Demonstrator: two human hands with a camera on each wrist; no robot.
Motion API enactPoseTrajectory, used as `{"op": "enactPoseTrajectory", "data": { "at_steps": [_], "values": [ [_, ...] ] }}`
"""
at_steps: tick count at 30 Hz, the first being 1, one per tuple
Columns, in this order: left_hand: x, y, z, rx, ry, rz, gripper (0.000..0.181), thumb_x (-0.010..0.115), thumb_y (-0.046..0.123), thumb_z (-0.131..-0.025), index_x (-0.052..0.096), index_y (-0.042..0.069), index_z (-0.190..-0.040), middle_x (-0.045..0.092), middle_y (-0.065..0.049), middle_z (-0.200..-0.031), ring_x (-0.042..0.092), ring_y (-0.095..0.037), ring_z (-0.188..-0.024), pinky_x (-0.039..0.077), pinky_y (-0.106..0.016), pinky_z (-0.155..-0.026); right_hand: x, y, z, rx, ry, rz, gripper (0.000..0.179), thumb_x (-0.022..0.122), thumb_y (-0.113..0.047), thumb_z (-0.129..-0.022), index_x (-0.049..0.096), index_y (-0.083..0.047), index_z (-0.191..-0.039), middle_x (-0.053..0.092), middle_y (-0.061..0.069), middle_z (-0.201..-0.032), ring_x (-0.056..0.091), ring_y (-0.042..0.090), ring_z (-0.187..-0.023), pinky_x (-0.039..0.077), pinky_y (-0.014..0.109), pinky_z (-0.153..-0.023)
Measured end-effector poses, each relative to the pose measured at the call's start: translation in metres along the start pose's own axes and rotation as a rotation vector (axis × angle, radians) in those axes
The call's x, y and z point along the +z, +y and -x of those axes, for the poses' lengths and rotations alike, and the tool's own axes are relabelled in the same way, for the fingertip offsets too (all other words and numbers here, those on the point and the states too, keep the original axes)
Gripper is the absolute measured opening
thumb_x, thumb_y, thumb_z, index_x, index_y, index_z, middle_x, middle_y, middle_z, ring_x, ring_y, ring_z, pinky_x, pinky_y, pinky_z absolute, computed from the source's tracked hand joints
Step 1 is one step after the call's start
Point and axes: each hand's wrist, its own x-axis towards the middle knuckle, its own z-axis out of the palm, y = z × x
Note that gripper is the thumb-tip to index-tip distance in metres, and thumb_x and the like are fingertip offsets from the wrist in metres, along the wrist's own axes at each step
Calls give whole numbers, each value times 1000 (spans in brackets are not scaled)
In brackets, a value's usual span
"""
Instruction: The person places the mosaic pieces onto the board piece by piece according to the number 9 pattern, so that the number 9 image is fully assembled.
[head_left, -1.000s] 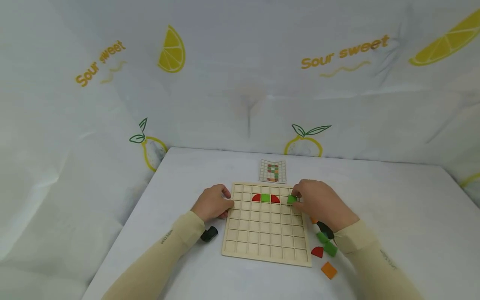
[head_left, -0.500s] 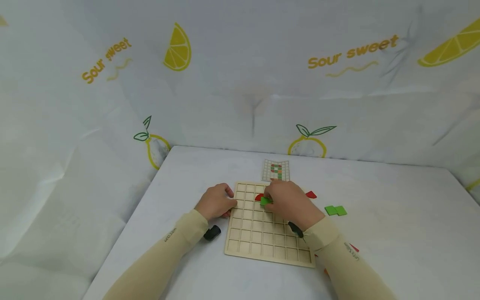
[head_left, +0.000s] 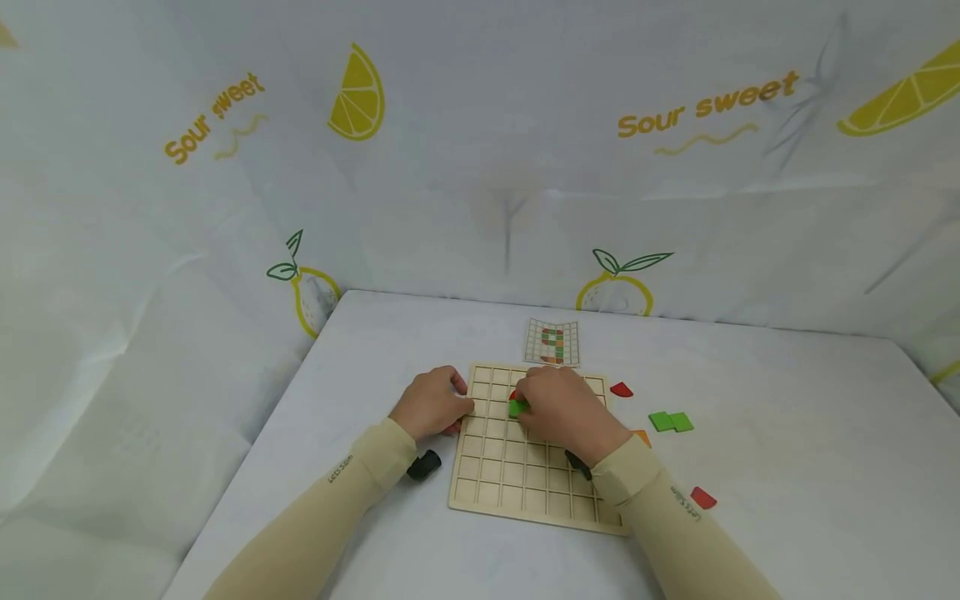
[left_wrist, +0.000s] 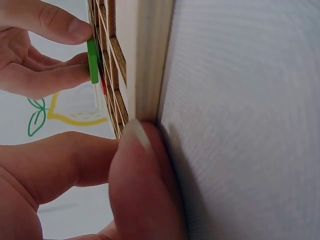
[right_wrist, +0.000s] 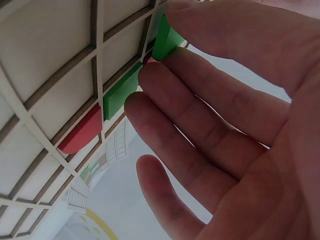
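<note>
A pale wooden grid board (head_left: 487, 475) lies on the white table. My left hand (head_left: 429, 404) holds its left edge, with the thumb (left_wrist: 137, 185) right at the wooden rim. Over the upper part of the board, my right hand (head_left: 566, 408) pinches a green square tile (right_wrist: 166, 40) between thumb and index finger. The tile is tilted, close over the grid cells. In the right wrist view a red rounded tile (right_wrist: 82, 132) and another green square tile (right_wrist: 122, 92) sit in neighbouring cells. A further bit of red (right_wrist: 151, 60) is mostly hidden behind the fingertips.
A card (head_left: 531, 343) printed with a coloured grid pattern lies behind the board. To the right are two green squares (head_left: 671, 422), red rounded tiles (head_left: 703, 497) and an orange piece (head_left: 642, 436) partly behind the right arm. A white cloth with lemon prints hangs behind.
My right hand has carried the green tile leftward from the board's right side to just in front of the red and green row. The left hand has stayed at the board's edge.
</note>
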Motion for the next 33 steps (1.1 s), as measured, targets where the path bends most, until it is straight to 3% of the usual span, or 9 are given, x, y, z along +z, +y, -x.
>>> {"op": "enactPoseTrajectory", "data": {
  "at_steps": [15, 33],
  "values": [
    [0, -1, 0, 3, 2, -7, 20, 70, 17, -98, 66, 7, -115, 73, -4, -71, 70, -14, -60, 55, -25, -58, 1, -4, 0, -6, 5, 61, 5, 82, -11, -91, 77, -10, -89, 65, -1, -81, 58, 15, -75, 57, 47, -86],
    [-1, 1, 0, -13, -3, -11, 18, 70, 17, -99, 65, 8, -114, 73, -4, -71, 70, -14, -60, 54, -25, -58, 1, -6, 0, -8, 11, 48, 5, 80, -9, -92, 82, -11, -96, 71, -1, -87, 55, 12, -75, 53, 41, -79]
  ]
}}
